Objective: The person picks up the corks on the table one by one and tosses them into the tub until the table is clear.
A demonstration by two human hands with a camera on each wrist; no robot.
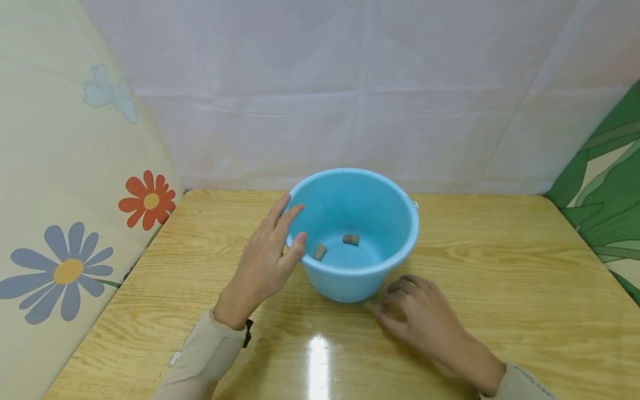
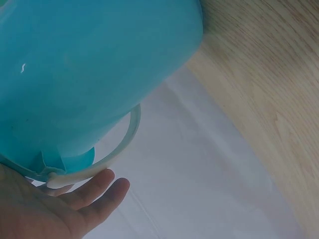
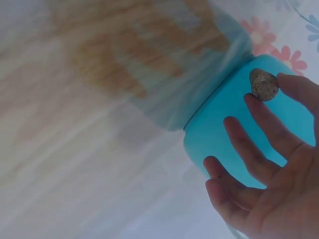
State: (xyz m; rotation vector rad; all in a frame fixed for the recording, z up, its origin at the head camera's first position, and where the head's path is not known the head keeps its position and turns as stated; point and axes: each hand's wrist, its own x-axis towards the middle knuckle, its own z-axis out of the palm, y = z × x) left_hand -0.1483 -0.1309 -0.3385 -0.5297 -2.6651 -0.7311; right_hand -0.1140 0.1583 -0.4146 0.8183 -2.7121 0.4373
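A light-blue bucket (image 1: 345,286) stands upright on the wooden table. Two brown corks, a left cork (image 1: 320,252) and a darker cork (image 1: 351,239), lie on its floor. My left hand (image 1: 267,255) holds the bucket's left rim, thumb over the edge, and in the left wrist view several fingers lie outside by the white handle (image 2: 94,169). Low at the bucket's front right, my right hand (image 1: 425,316) pinches another cork (image 3: 264,85) between thumb and index finger. The right wrist view shows that cork end-on, speckled, with the other fingers loosely bent.
The wooden table (image 1: 500,266) extends around the bucket, with a bright reflection in front. A white sheet (image 1: 350,94) hangs behind the table. Flower-patterned cloth (image 1: 60,166) runs along the left side, and green leaf-patterned cloth (image 1: 615,189) along the right.
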